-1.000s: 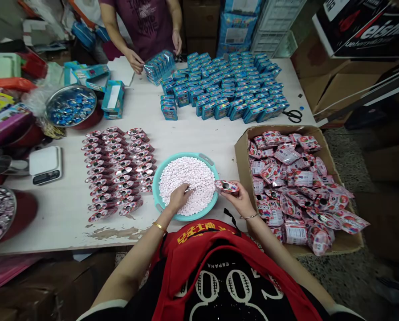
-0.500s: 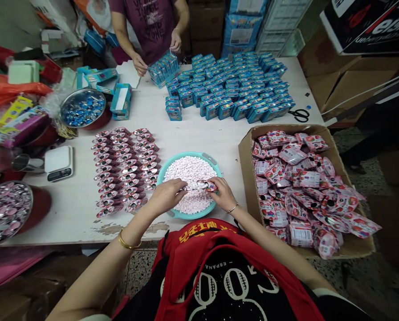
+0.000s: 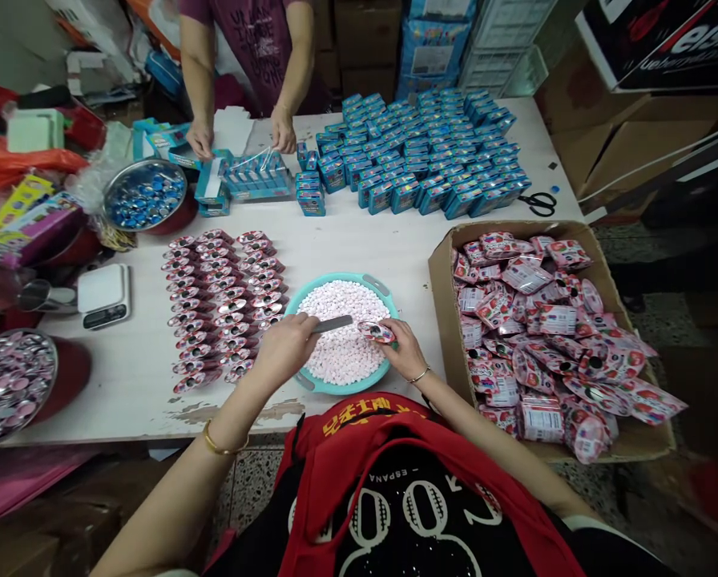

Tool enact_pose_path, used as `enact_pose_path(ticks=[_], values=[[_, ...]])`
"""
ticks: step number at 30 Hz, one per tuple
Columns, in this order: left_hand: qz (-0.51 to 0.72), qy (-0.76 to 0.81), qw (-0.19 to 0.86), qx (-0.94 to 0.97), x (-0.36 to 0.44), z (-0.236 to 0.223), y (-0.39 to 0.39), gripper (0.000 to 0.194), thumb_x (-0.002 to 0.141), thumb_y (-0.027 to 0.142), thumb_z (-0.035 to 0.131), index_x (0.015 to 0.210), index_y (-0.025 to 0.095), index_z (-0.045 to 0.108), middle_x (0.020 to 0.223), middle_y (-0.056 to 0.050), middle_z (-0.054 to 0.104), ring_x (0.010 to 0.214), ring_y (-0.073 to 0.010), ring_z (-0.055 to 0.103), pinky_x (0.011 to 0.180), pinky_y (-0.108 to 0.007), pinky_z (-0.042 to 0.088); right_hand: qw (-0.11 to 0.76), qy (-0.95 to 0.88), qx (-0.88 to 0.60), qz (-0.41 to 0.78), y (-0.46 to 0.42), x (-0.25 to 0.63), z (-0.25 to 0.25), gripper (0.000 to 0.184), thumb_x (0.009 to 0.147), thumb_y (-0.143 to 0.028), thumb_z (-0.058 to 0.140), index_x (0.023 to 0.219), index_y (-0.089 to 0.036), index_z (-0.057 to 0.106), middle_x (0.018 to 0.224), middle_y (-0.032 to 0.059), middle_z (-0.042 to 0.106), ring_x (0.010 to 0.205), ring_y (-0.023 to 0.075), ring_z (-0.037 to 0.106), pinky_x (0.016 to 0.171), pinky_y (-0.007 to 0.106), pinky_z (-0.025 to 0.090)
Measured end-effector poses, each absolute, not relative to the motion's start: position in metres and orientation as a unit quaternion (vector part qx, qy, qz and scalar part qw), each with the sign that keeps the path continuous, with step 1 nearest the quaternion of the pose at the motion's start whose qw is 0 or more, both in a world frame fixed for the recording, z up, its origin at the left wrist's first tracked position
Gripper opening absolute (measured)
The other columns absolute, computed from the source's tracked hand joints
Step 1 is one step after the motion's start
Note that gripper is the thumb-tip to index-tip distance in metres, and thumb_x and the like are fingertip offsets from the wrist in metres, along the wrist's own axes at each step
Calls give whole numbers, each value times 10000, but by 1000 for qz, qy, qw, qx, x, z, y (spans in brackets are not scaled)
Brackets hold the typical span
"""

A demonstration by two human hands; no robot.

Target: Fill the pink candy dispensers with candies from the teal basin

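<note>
My left hand [image 3: 287,346] is closed on a small metal scoop [image 3: 333,324] held over the teal basin [image 3: 300,294], which is full of small pink-white candies [image 3: 342,353]. My right hand [image 3: 402,349] grips a small pink tin [image 3: 376,330] with its opening upward, just right of the scoop's tip. Both hands hover over the near half of the basin. Rows of like pink tins [image 3: 223,300] lie on the white table [image 3: 359,240] to the left.
A cardboard box [image 3: 587,240] of pink packets stands at the right. Blue boxes [image 3: 422,152] cover the far table, where another person's hands [image 3: 284,132] handle a wrapped pack. Scissors [image 3: 539,206], a small scale [image 3: 103,295] and bowls of lids [image 3: 143,192] lie around.
My left hand has lifted the scoop out of the candies and brought it toward the tin. The person opposite has moved the wrapped blue pack down to the left on the table.
</note>
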State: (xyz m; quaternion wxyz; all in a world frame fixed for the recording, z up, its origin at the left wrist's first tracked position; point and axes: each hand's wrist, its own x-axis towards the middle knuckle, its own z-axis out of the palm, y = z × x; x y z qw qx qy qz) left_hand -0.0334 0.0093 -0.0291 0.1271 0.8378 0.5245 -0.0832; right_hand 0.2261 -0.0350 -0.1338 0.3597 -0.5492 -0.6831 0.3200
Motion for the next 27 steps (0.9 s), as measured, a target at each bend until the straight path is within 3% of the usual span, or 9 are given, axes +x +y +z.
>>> enact_pose_path(ticks=[4, 7, 12, 16, 21, 27], values=[[-122, 573, 219, 780, -47, -109, 2, 189, 893, 266, 483, 996, 185, 620, 996, -103, 654, 968, -239, 592, 809, -344, 439, 370, -643, -593, 312, -36, 246, -132, 289, 832, -297, 609, 1107, -218, 566, 1083, 98, 639, 1023, 253, 594, 893, 418, 491], [-42, 593, 311, 742, -21, -157, -9, 206, 898, 275, 485, 1050, 210, 608, 1084, -86, 659, 1056, -236, 579, 888, -351, 435, 371, -622, -619, 306, -38, 257, -130, 294, 830, -333, 619, 1095, -215, 573, 1068, 94, 644, 999, 246, 603, 867, 407, 505], [24, 596, 356, 719, 9, -183, -17, 264, 921, 333, 468, 1139, 223, 568, 1184, -44, 649, 1094, -198, 585, 920, -315, 444, 370, -598, -638, 314, -43, 262, -127, 318, 819, -355, 629, 1097, -211, 577, 1063, 94, 641, 965, 236, 612, 789, 372, 534], [91, 572, 411, 704, -12, -175, -18, 286, 900, 411, 505, 1108, 229, 580, 1114, -26, 674, 1008, -176, 617, 876, -292, 469, 365, -602, -632, 323, -44, 260, -127, 309, 830, -353, 609, 1104, -214, 573, 1069, 96, 635, 963, 237, 610, 766, 366, 541], [166, 530, 397, 731, -42, -130, -10, 312, 899, 448, 500, 1082, 208, 580, 1054, -52, 669, 973, -181, 617, 858, -307, 475, 339, -655, -613, 285, -37, 251, -129, 280, 837, -303, 587, 1102, -214, 568, 1069, 108, 638, 1023, 274, 579, 880, 446, 495], [67, 463, 280, 838, -39, -50, 8, 250, 925, 370, 463, 1061, 209, 597, 982, -60, 661, 929, -195, 605, 800, -314, 470, 333, -712, -545, 292, -28, 225, -130, 353, 803, -167, 544, 1154, -203, 550, 1115, 113, 623, 1086, 277, 548, 933, 452, 468]])
